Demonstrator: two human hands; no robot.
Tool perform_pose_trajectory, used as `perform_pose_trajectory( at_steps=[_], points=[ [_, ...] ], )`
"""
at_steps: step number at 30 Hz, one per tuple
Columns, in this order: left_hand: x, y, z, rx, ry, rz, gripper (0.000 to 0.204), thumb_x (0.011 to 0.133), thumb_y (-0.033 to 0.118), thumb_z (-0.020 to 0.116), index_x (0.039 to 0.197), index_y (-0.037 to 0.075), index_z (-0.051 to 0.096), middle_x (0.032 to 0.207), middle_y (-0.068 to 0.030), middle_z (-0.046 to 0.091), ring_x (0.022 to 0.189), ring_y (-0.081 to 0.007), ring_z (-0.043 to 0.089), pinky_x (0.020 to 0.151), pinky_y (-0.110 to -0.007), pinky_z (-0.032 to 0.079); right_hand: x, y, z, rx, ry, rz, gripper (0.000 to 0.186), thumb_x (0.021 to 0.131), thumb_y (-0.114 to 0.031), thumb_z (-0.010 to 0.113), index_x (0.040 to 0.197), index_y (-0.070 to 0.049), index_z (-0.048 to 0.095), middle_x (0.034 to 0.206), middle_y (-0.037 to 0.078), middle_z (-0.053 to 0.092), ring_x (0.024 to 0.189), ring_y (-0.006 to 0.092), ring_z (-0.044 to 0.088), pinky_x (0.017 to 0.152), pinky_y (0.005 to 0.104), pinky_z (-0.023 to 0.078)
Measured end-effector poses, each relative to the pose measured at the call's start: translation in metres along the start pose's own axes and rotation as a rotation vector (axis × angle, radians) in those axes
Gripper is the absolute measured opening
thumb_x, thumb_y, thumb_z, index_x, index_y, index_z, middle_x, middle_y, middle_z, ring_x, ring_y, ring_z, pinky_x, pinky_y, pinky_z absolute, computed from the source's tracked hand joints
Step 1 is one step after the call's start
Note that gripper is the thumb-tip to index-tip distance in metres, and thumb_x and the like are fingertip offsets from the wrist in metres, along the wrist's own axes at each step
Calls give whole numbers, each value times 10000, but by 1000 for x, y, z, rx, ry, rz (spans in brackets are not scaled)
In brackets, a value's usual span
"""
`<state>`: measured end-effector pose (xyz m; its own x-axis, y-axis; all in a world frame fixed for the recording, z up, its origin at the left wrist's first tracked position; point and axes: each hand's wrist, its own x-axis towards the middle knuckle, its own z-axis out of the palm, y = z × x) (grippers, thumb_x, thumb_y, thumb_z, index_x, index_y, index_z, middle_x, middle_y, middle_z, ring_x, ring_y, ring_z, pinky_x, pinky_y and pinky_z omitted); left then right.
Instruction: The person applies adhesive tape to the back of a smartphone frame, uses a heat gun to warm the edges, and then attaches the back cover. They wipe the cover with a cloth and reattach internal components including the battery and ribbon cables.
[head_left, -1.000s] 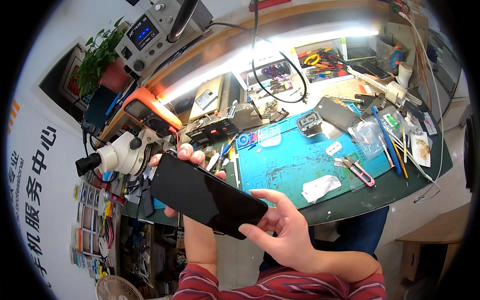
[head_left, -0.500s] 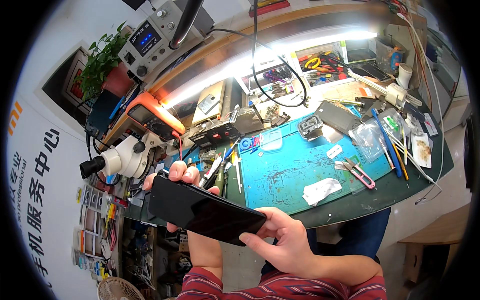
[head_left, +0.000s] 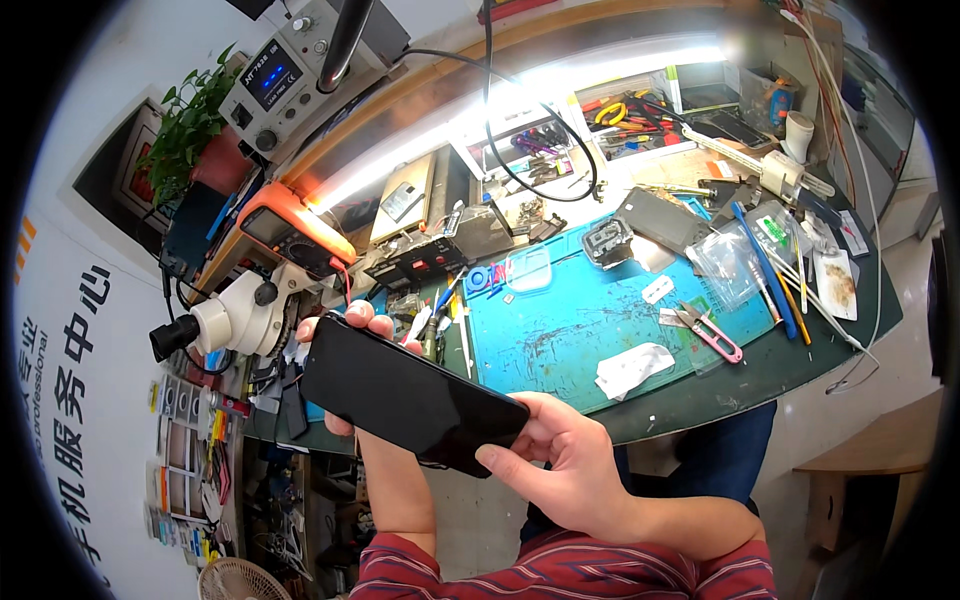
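Both hands hold a black smartphone (head_left: 405, 395) in the air, just off the bench's front edge. Its dark, glossy screen faces up toward me, and its long side slopes down to the right. My left hand (head_left: 362, 316) is closed around the far left end, with fingertips showing over the upper edge and the palm hidden behind the phone. At the other end, my right hand (head_left: 570, 470) pinches the lower right corner, thumb on the front and fingers behind.
A blue work mat (head_left: 540, 340) bears scissors (head_left: 712, 335), a crumpled white wipe (head_left: 635, 370) and a small clear box (head_left: 528, 269). Tweezers, brushes and plastic bags (head_left: 730, 257) crowd its right side. A microscope (head_left: 235, 315) and an orange multimeter (head_left: 295, 230) stand at left.
The phone has tipped so more of its screen faces me, and its left end sits slightly higher in view. Both hands keep their hold. The bench has shifted slightly left in the picture.
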<state>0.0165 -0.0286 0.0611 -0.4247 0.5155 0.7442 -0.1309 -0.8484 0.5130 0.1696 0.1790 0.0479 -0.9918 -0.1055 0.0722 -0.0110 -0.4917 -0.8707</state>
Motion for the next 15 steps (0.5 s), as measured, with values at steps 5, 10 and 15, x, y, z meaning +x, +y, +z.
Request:
perform_pose_trajectory(
  at_steps=[5,10,15],
  points=[
    [-5,7,-11,126,-10,-14,928,686,-22,863,1452,269,426,1526,-186,332,1451,-385,362,1138,-569,432,1,4,-1,49,22,12,395,930,-57,724,1281,44,574,948,59,735,840,73,686,727,230,546],
    [-3,10,-11,423,-30,-123,994,688,65,904,1523,178,377,1588,-268,294,1450,-422,379,1151,-544,381,0,12,-18,146,39,30,416,923,-6,722,1301,42,553,1063,62,713,908,68,665,753,213,523],
    [-25,15,-3,841,102,-354,1008,688,45,915,1540,102,379,1586,-282,340,1452,-383,404,1144,-479,400,-15,16,-42,81,140,17,412,910,29,718,1286,50,550,1096,92,710,946,101,671,823,237,540]
  ],
)
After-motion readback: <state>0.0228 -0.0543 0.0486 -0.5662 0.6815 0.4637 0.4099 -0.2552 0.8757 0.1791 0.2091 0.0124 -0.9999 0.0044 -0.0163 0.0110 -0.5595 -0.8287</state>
